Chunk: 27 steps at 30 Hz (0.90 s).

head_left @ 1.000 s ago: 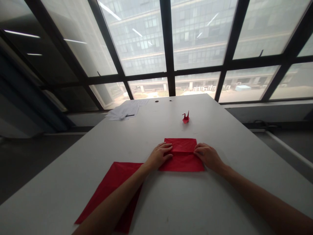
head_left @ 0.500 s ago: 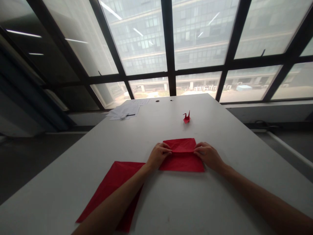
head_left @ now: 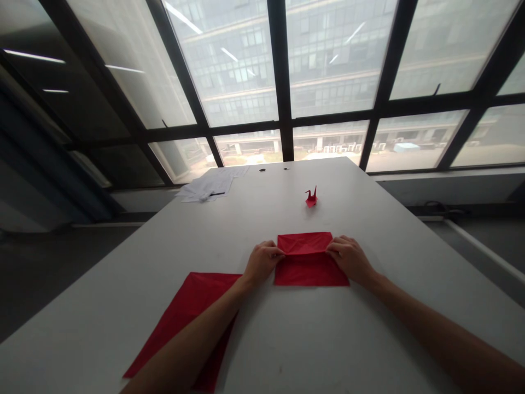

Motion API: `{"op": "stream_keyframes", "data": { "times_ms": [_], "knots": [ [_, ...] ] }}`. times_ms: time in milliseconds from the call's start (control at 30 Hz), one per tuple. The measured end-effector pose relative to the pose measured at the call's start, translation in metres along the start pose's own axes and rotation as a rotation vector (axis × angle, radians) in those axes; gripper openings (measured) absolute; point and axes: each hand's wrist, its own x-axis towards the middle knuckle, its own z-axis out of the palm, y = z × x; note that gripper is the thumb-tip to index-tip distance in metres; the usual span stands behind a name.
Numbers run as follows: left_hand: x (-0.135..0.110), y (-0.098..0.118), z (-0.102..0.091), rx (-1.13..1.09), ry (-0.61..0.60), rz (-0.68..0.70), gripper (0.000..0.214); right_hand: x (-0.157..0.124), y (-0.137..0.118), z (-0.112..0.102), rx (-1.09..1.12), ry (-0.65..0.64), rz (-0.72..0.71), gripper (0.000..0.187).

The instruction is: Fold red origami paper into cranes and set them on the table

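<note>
A creased sheet of red paper (head_left: 310, 271) lies in front of me, with a raised fold running across its middle. My left hand (head_left: 262, 260) pinches the left end of that fold between thumb and fingers. At the right end, my right hand (head_left: 348, 257) pinches the same fold. Beneath my left forearm rests a larger red sheet (head_left: 184, 306), partly covered by the arm. Beyond the hands stands a small red origami crane (head_left: 311, 198).
The white table (head_left: 369, 339) reaches toward the tall windows. White papers (head_left: 205, 186) with a dark pen (head_left: 217, 193) on them lie at its far left. A dark round hole (head_left: 262, 170) sits near the far edge.
The red paper between my hands has shifted slightly right and turned a little. My left hand now grips nearer its left edge. The crane and the larger sheet stay in place.
</note>
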Motion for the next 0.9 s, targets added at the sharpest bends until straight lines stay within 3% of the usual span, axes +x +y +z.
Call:
{"op": "stream_keyframes", "data": {
  "times_ms": [467,600,733,900],
  "knots": [
    [0.001,-0.007,0.009,-0.254,0.048,-0.044,0.010,0.000,0.004,0.006,0.231,0.040,-0.022,0.020],
    [0.001,-0.001,0.006,-0.112,0.049,0.015,0.009,0.001,0.006,0.007,0.275,0.086,-0.035,0.019],
    [0.000,0.009,0.004,0.057,0.001,0.135,0.035,0.000,0.003,0.008,0.227,0.077,-0.069,0.020],
    [0.001,0.010,0.010,0.050,-0.057,0.174,0.014,-0.002,-0.004,0.010,0.121,0.046,-0.092,0.013]
  ]
}}
